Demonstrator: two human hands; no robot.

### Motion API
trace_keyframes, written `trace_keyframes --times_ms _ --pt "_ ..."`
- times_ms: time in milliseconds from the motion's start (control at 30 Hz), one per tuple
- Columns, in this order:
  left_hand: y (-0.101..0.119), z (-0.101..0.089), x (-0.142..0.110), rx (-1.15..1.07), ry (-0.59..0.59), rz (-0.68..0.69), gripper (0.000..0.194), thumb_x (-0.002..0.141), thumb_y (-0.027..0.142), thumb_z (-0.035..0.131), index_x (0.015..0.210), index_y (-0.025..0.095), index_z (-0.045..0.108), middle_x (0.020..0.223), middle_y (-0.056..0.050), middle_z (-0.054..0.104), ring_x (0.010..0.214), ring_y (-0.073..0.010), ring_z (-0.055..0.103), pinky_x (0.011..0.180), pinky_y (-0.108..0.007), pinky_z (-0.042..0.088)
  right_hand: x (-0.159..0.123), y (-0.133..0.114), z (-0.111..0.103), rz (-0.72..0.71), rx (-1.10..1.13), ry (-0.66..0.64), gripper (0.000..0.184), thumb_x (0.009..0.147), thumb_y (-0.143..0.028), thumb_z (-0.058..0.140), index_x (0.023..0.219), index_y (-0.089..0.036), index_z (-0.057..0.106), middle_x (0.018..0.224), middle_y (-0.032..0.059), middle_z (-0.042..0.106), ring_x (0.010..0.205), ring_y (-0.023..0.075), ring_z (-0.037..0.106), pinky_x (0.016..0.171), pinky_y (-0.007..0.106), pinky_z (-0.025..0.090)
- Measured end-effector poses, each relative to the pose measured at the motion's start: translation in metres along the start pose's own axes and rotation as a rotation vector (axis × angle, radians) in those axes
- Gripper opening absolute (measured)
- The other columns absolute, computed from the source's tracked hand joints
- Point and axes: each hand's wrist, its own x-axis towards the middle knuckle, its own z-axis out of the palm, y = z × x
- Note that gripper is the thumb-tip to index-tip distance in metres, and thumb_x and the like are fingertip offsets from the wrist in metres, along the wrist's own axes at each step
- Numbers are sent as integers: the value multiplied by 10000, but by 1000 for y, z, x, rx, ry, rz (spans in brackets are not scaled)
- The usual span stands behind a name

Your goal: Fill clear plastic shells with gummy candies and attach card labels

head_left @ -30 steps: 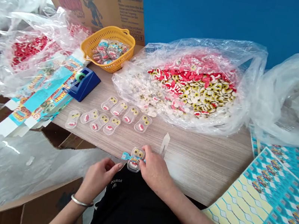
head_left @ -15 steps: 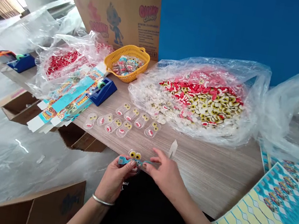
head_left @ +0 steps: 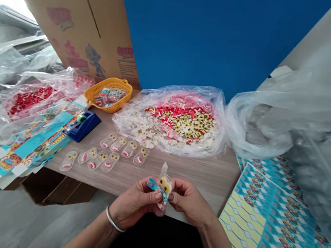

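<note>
Both my hands hold a transparent gummy-candy packet (head_left: 164,188) up above the table's front edge, pinching it between fingers and thumbs. It shows yellow gummy eyes, and a blue printed label strip (head_left: 153,184) sits across it. My left hand (head_left: 136,201), with a metal bangle (head_left: 113,219) on its wrist, grips the packet's left side and the strip. My right hand (head_left: 187,201) holds the other side. Behind my hands, several filled transparent packets (head_left: 107,152) lie in two loose rows on the wood-grain table (head_left: 204,176).
A large plastic bag of eyeball and red gummies (head_left: 169,120) lies beyond the packets, next to a yellow basket of packets (head_left: 108,94) and a blue tape dispenser (head_left: 83,125). Flat printed cartons (head_left: 40,142) lie left; printed sheets (head_left: 268,228) lie right.
My hands have lifted the packet off the table and turned it upright, with the strip across it. The view has swung up, so the table items look smaller and farther away.
</note>
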Motion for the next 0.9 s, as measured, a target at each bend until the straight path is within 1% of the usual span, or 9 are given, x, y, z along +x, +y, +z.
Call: trace_keyframes --times_ms 100,233,333,433,500,533,600,700,900 --pt "0 8 1 36 -39 -30 253 683 249 848 837 151 672 701 -22 666 601 -115 620 558 -229 526 -4 0 -5 21 -7 -23 426 680 -501 821 782 -183 556 599 -59 537 456 38 287 404 186 151" --pt "-7 13 0 40 -65 -73 285 672 260 856 889 158 702 700 -23 668 590 -115 617 556 -231 517 -1 4 -9 100 53 -48 467 599 -377 885 781 -213 488 556 -100 500 414 32 287 368 176 128" --pt "-11 14 3 70 -9 -40 247 669 248 856 822 135 698 710 -39 679 619 -123 625 609 -254 533 4 9 -10 140 64 -47 460 582 -399 882 789 -207 519 534 -99 503 389 33 296 359 178 147" --pt "-16 13 12 67 160 49 275 664 255 858 845 143 684 804 -54 710 705 -147 657 680 -278 545 3 11 -8 19 50 175 393 693 -498 793 788 -193 564 547 -72 527 422 54 385 397 186 256" --pt "-19 13 20 41 280 106 305 652 263 865 861 156 669 842 -47 714 731 -148 659 711 -295 549 -1 11 -4 -142 28 342 344 793 -515 705 862 -191 613 680 -21 620 564 92 523 517 209 394" --pt "-20 14 23 34 308 124 315 647 265 866 864 159 663 850 -44 713 737 -148 657 721 -301 549 -4 10 -2 -213 -16 385 324 821 -502 684 908 -194 632 768 2 656 663 114 570 606 230 440" --pt "-23 15 27 49 303 136 319 653 272 862 869 159 656 870 -48 711 753 -150 654 730 -305 544 -9 11 1 -312 -160 415 290 848 -471 673 949 -200 650 891 28 681 812 154 600 747 273 463" --pt "-22 18 28 69 252 153 317 694 304 833 921 168 659 944 -65 711 813 -163 656 753 -305 532 -12 11 -1 -354 -294 459 271 870 -465 653 890 -195 645 843 25 675 802 174 589 760 290 453" --pt "-13 15 27 58 302 300 277 631 280 869 771 153 667 757 3 639 697 -102 595 694 -237 495 -16 9 -10 -318 -181 450 287 846 -482 681 853 -197 649 810 17 681 762 172 590 731 277 455"
